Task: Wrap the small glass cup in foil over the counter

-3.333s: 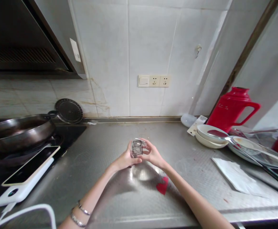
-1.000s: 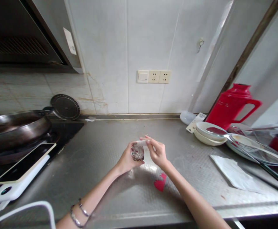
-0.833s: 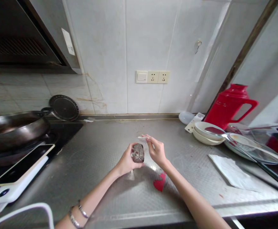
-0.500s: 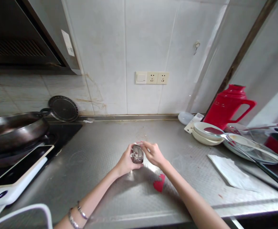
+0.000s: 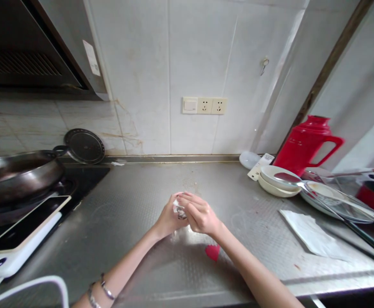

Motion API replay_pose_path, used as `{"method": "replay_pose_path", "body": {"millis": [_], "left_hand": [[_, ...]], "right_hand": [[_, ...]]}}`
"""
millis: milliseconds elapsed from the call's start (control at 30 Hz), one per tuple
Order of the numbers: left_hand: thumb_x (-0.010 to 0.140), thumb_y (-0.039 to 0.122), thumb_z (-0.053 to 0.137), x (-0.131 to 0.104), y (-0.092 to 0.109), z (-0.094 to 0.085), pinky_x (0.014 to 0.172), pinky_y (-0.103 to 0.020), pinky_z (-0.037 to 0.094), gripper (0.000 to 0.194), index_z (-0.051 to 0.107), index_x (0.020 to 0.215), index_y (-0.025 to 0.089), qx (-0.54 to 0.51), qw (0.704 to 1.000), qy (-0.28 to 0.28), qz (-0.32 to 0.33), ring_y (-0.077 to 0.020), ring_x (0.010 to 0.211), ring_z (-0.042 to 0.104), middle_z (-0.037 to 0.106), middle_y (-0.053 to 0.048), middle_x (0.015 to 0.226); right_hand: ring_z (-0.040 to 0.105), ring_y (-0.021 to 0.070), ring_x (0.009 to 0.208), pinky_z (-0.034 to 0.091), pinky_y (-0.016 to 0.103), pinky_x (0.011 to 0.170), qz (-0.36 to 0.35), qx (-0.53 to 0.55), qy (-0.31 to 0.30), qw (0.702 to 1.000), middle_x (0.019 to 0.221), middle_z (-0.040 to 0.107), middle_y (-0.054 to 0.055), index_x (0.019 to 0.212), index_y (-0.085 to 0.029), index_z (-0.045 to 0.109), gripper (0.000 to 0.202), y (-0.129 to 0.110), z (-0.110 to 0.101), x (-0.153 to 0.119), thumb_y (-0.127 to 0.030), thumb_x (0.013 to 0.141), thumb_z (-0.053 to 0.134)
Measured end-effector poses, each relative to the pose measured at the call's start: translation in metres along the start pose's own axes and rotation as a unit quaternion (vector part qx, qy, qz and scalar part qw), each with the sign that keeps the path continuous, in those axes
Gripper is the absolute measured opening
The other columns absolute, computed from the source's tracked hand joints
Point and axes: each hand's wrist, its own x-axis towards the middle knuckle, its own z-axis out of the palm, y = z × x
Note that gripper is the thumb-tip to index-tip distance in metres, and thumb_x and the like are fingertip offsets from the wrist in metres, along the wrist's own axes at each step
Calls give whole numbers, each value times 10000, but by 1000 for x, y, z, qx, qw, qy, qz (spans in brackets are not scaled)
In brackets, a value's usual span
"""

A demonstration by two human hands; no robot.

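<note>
Over the middle of the steel counter, my left hand (image 5: pixel 168 218) is wrapped round a small glass jar (image 5: pixel 182 213), of which only a part shows. A bit of white material (image 5: pixel 176 204), perhaps tissue, lies against the jar between my hands. My right hand (image 5: pixel 200 214) is closed over the jar's right side and top, its fingers bent and pressed together; what they grip is hidden. A red heart-shaped piece (image 5: pixel 212 252) lies on the counter below my right wrist.
At left are a pan (image 5: pixel 20 173) on the stove and a phone (image 5: pixel 26 224) on a white power bank. To the right stand a red thermos (image 5: pixel 304 147), stacked bowls (image 5: pixel 278 188) and a white tissue (image 5: pixel 312 233). A steel counter (image 5: pixel 126 192) spans between.
My right hand has moved left over the jar, its fingers now covering much of it. Less of the jar shows, and the white material between my hands is more visible.
</note>
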Motion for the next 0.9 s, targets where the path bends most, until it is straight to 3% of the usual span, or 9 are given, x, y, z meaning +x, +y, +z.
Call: {"method": "replay_pose_path", "body": {"millis": [100, 300, 433, 567, 733, 900], "left_hand": [[575, 245, 801, 2, 4, -5, 931, -404, 464, 806, 358, 1247, 193, 23, 1000, 10, -7, -245, 1045, 596, 584, -128, 1182], [563, 233, 806, 1, 6, -6, 808, -347, 521, 845, 344, 1270, 212, -28, 999, -6, -44, -251, 1083, 561, 535, -131, 1236], [539, 212, 824, -1, 3, -4, 850, -350, 510, 857, 361, 1260, 213, -24, 999, -9, -45, -249, 1094, 552, 531, -122, 1228], [529, 220, 833, -2, 2, -3, 854, -342, 511, 856, 367, 1246, 215, -22, 998, -13, -54, -249, 1084, 565, 533, -119, 1227], [547, 200, 819, -3, 2, -2, 869, -349, 498, 834, 375, 1252, 209, -9, 999, -13, -46, -244, 1076, 575, 567, -108, 1189], [579, 206, 793, -1, 1, -2, 878, -369, 487, 788, 380, 1251, 214, 27, 999, 17, -6, -246, 1071, 579, 546, -125, 1244]], "right_hand": [[581, 219, 1141, 470, 446, 1007, -9, 6, 12, 1000, 1080, 676, 161, 1190, -103, 510, 375, -3, -2, 1, -38, 853, 359], [604, 213, 1109, 457, 482, 1015, 97, -38, 96, 990, 1134, 662, 123, 1171, -175, 546, 335, 20, -13, -7, -69, 896, 387], [671, 199, 980, 498, 416, 975, 162, -22, 47, 985, 1052, 700, 89, 1112, -197, 584, 283, 28, -9, -10, -111, 915, 400], [666, 210, 996, 544, 344, 891, 204, 22, 25, 978, 1005, 718, 74, 1067, -213, 611, 260, 22, 0, -9, -164, 929, 396], [681, 187, 946, 503, 383, 963, 171, 41, 45, 983, 1023, 710, 78, 1105, -211, 591, 295, 15, 2, -9, -131, 916, 380], [637, 190, 1052, 484, 422, 991, 131, 58, 59, 988, 1113, 676, 82, 1190, -205, 546, 359, 7, 6, -10, -115, 903, 350]]}}
